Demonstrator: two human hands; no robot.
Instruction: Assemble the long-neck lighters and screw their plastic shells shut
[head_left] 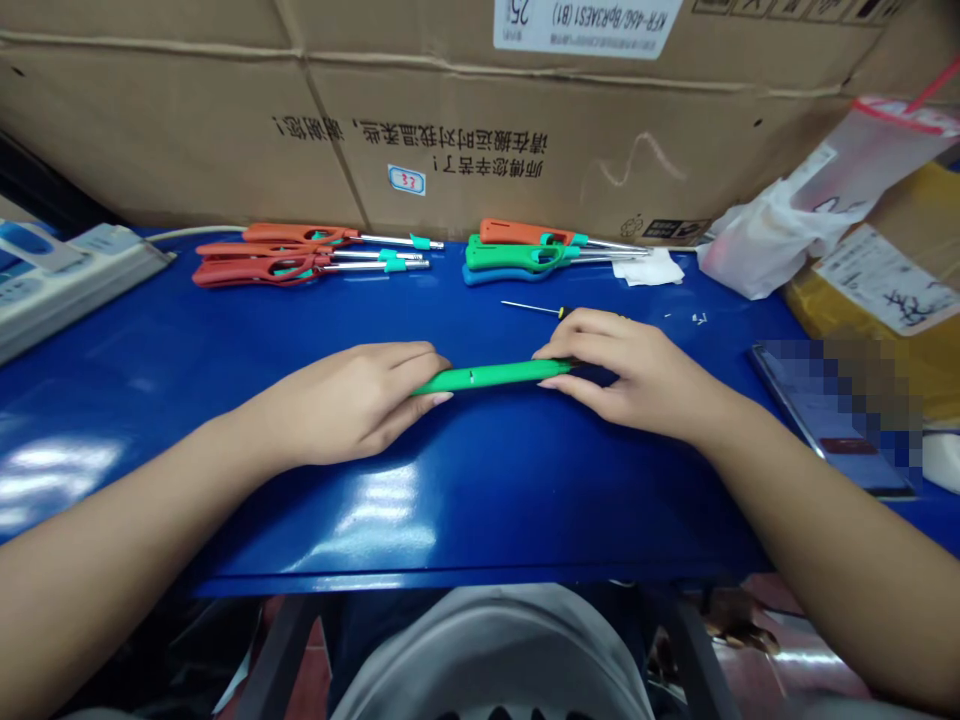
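Left fingers: your left hand (367,400) pinches the left end of the green handle (499,377), thumb beneath and fingers curled over the top.
Right fingers: your right hand (637,365) pinches the other end, thumb below, fingertips above; a dark patch lies between them, too shaded to make out.
Green handle: it is edge-on to you between your hands, over the blue table (480,520), nearly level, with a small pale mark on its upper edge. Whether it touches the table, you cannot tell from here.
Grip: pinching near both ends should resist twisting; press evenly with both thumbs, and tilt the dark end into the light if you need to see it.
Screwdriver: the screwdriver (529,306) lies just beyond your right fingers, its handle partly hidden, so mind your knuckles there.
Lighters: three red lighters (247,272) lie beyond your left hand; an orange lighter (517,233), a green lighter (491,254) and a blue lighter (495,275) are bunched farther right.
Box: the cardboard box (225,150) stands behind them.
Phone: the phone (799,400) lies beside your right forearm; give your elbow room.
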